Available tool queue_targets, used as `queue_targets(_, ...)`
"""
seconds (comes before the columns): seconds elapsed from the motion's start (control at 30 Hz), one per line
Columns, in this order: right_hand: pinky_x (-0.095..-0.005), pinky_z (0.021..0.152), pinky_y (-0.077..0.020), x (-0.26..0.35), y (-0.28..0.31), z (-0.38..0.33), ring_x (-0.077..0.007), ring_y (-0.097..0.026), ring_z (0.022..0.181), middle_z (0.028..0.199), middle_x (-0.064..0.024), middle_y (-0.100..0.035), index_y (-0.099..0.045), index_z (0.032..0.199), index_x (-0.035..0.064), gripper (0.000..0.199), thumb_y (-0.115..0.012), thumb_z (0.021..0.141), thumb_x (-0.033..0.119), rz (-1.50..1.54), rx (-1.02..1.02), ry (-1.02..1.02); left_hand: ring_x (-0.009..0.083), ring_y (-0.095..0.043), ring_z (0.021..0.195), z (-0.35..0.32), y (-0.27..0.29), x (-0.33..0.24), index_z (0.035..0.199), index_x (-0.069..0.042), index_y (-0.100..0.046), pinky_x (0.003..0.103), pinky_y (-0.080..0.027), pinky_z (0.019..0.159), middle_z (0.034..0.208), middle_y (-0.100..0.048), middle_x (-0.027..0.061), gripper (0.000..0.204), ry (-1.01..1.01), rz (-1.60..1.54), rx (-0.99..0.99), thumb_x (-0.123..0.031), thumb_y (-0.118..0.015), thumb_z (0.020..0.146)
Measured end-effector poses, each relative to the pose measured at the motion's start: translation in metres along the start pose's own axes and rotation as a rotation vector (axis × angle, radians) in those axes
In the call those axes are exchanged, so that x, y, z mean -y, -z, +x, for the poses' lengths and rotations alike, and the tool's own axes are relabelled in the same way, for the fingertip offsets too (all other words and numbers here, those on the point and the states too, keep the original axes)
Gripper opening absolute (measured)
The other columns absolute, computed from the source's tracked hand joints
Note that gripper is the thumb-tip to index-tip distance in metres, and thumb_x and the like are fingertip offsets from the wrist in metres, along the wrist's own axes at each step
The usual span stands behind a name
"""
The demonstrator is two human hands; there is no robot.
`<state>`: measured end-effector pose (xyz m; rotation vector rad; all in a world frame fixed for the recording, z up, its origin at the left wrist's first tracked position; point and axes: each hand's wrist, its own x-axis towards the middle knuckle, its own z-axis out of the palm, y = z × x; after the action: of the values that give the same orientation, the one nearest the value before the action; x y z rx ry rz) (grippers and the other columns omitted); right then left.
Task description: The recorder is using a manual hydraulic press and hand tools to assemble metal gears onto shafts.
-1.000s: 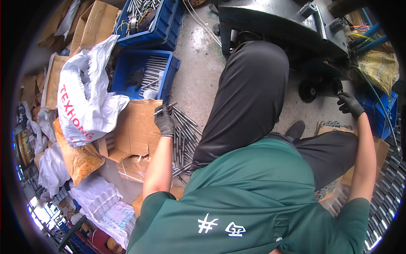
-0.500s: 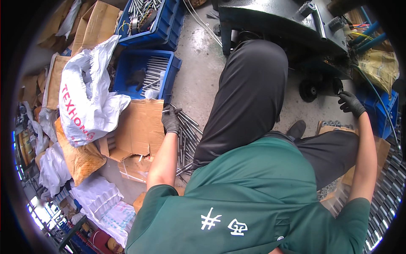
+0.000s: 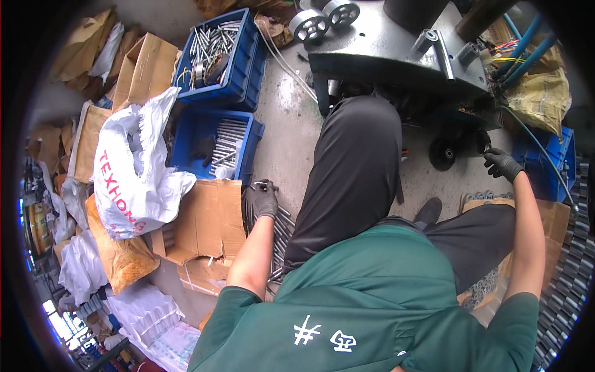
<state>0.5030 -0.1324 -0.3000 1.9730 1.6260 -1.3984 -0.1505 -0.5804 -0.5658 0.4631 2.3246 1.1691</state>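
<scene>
- The left hand [image 3: 264, 199], in a dark glove, had its fingers closed around a thin metal rod [image 3: 261, 184]; only a short part of this rod could be seen at the fingertips.
- The rod was above a pile of loose rods [image 3: 282, 235] on the floor, just to the right of an open cardboard box [image 3: 214, 211].
- The right hand [image 3: 503, 165], also gloved, was well apart on the right, with fingers partly bent near a dark round part [image 3: 481, 141]; I cannot tell if it gripped something.
- Another black round part [image 3: 442, 154] was to the left of that one.
- Farther than the cardboard box, a blue crate [image 3: 249, 146] held more metal rods, and a white sack [image 3: 133, 177] was at its left.
- On the far side, a dark metal surface [image 3: 372, 59] carried two spoked wheels [image 3: 309, 25].
</scene>
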Motion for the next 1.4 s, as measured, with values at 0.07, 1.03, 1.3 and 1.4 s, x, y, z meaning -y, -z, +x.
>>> queue_targets(0.07,-0.0355,0.058,-0.0542,0.003,0.000,-0.006,-0.0204,-0.068,0.068,0.095,-0.0096,-0.070,-0.061,0.131,0.0095,0.045,-0.064,0.096,0.038,-0.038,-0.032,0.014,0.0345,-0.071,0.096,-0.007,-0.008,-0.005,0.118,-0.004,-0.063,0.042,-0.054,0.086,0.103,-0.073,0.0208,0.029,-0.168,0.329,0.037,-0.020,-0.069,0.093)
queue_targets(1.03,-0.0291,0.072,-0.0514,0.031,-0.004,-0.049,-0.0142,-0.066,0.077,0.098,-0.0041,-0.068,-0.064,0.130,0.0039,0.044,-0.066,0.094,0.028,0.052,-0.145,0.207,0.0183,-0.068,0.082,0.165,-0.062,-0.087,0.112,-0.002,-0.062,0.031,-0.055,0.075,0.095,-0.070,0.0099,0.016,-0.375,-0.131,-0.194,-0.013,-0.064,0.100)
queue_targets(1.3,-0.0290,0.070,-0.0519,0.005,0.001,-0.036,-0.0151,-0.066,0.076,0.100,-0.0049,-0.069,-0.061,0.135,0.0032,0.050,-0.066,0.093,0.030,-0.016,-0.124,0.049,0.0253,-0.073,0.088,0.176,-0.071,-0.058,0.105,0.002,-0.061,0.037,-0.056,0.082,0.096,-0.074,0.0138,0.014,-0.229,0.149,-0.166,-0.012,-0.063,0.100)
queue_targets(1.4,-0.0280,0.067,-0.0518,0.011,-0.003,-0.029,-0.0137,-0.064,0.072,0.095,-0.0039,-0.068,-0.061,0.134,0.0023,0.050,-0.067,0.092,0.027,0.017,-0.126,0.041,0.0241,-0.073,0.087,0.186,-0.062,-0.050,0.106,0.001,-0.062,0.037,-0.056,0.082,0.093,-0.075,0.0136,0.015,-0.181,-0.050,-0.058,-0.013,-0.064,0.100)
